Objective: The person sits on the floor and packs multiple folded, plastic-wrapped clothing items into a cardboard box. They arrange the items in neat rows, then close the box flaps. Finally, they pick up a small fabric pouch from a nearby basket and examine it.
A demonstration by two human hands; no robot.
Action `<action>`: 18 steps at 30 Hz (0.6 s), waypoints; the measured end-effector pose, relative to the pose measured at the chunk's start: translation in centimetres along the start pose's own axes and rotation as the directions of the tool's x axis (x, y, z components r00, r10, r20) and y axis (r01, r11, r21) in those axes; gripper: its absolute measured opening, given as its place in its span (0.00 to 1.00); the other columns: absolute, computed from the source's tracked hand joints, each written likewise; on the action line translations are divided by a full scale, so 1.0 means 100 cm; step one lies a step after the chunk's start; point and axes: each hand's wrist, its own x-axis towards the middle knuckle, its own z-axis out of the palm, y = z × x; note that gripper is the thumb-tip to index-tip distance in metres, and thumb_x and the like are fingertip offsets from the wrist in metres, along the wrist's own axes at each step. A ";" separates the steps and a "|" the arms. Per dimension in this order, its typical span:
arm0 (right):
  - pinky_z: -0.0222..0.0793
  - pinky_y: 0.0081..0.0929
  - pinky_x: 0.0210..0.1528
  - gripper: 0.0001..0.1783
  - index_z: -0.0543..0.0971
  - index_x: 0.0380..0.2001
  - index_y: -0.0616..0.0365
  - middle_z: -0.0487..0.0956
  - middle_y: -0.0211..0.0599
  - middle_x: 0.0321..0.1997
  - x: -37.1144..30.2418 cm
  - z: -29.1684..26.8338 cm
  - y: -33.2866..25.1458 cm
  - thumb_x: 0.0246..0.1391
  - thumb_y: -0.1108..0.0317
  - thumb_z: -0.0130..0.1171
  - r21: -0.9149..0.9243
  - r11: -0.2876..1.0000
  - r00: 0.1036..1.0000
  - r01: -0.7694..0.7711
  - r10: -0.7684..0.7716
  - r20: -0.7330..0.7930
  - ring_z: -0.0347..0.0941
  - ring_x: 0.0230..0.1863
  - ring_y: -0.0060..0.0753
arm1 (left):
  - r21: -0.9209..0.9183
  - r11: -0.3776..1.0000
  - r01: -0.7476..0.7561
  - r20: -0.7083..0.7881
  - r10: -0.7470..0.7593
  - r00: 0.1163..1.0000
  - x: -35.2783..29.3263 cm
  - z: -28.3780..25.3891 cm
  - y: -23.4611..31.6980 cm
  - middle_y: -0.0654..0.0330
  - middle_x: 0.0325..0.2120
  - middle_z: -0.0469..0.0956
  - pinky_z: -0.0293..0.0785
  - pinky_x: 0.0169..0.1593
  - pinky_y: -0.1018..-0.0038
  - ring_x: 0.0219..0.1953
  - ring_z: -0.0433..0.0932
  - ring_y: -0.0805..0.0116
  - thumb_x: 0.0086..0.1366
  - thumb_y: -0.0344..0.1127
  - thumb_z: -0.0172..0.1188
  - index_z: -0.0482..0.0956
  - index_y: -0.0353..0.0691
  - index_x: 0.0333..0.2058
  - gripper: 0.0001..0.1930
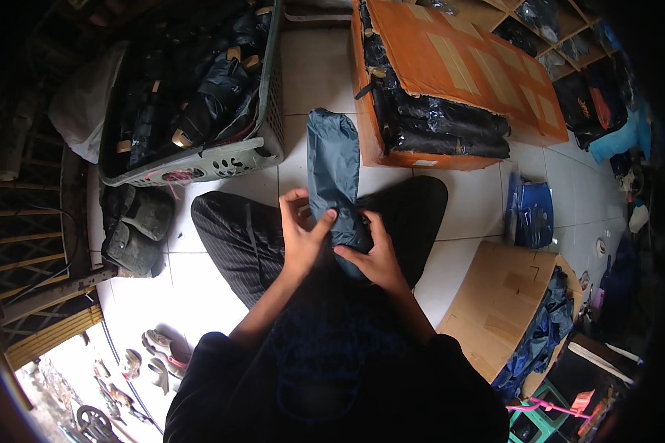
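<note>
A long grey-blue pouch (333,162) of thin, shiny fabric stands over my lap, its rounded end pointing away from me. My left hand (303,230) grips its left side near the lower part, thumb pressed on the front. On the right side, my right hand (374,255) closes around the lower end, with the thumb lying across the fabric. A darker patch of cloth shows between the two hands. What the pouch contains, if anything, is hidden. My crossed legs in dark striped trousers (233,235) lie beneath it.
A grey plastic basket (199,166) of dark wrapped bundles stands far left. At far right is an orange carton (451,63) with black packages. A brown cardboard box (488,295) holding blue fabric sits near right, beyond it a blue packet (533,214). Sandals (166,351) lie near left.
</note>
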 end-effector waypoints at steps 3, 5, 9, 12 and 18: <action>0.67 0.30 0.54 0.39 0.65 0.57 0.62 0.74 0.41 0.48 0.002 0.005 0.000 0.45 0.65 0.74 0.033 0.999 0.999 0.039 -0.040 0.016 0.71 0.50 0.31 | -0.300 0.936 0.184 0.124 -0.153 0.980 0.005 0.006 0.018 0.58 0.49 0.72 0.66 0.56 0.73 0.50 0.71 0.70 0.66 0.34 0.61 0.66 0.32 0.55 0.23; 0.67 0.29 0.52 0.39 0.64 0.58 0.61 0.73 0.40 0.47 0.001 0.009 0.002 0.46 0.65 0.73 0.087 0.995 0.999 0.039 -0.038 -0.010 0.70 0.48 0.30 | -0.284 0.907 0.311 0.232 -0.249 0.940 0.001 -0.001 0.011 0.59 0.48 0.75 0.66 0.56 0.74 0.49 0.72 0.72 0.69 0.36 0.58 0.69 0.31 0.55 0.20; 0.68 0.26 0.49 0.36 0.63 0.58 0.61 0.72 0.40 0.45 -0.002 0.012 0.004 0.49 0.67 0.70 0.192 0.981 1.000 -0.007 0.007 -0.001 0.70 0.46 0.27 | -0.150 0.950 0.273 0.109 -0.258 0.960 -0.006 0.003 0.012 0.60 0.43 0.78 0.67 0.53 0.76 0.45 0.73 0.74 0.71 0.39 0.55 0.74 0.30 0.50 0.17; 0.67 0.26 0.50 0.34 0.64 0.57 0.61 0.72 0.40 0.47 -0.005 0.015 0.005 0.51 0.68 0.68 0.285 0.955 0.997 -0.080 0.084 -0.001 0.70 0.48 0.27 | -0.201 0.941 0.273 0.126 -0.252 0.959 -0.005 -0.001 0.007 0.61 0.42 0.78 0.68 0.52 0.77 0.44 0.73 0.75 0.72 0.38 0.53 0.74 0.30 0.51 0.17; 0.66 0.30 0.55 0.34 0.65 0.57 0.61 0.72 0.42 0.50 -0.002 0.005 0.000 0.50 0.65 0.69 0.590 0.730 0.938 -0.345 0.297 0.180 0.68 0.53 0.32 | -0.097 0.995 -0.016 0.125 0.028 0.992 0.001 -0.007 0.032 0.53 0.52 0.71 0.69 0.53 0.74 0.47 0.74 0.68 0.63 0.28 0.58 0.69 0.31 0.55 0.21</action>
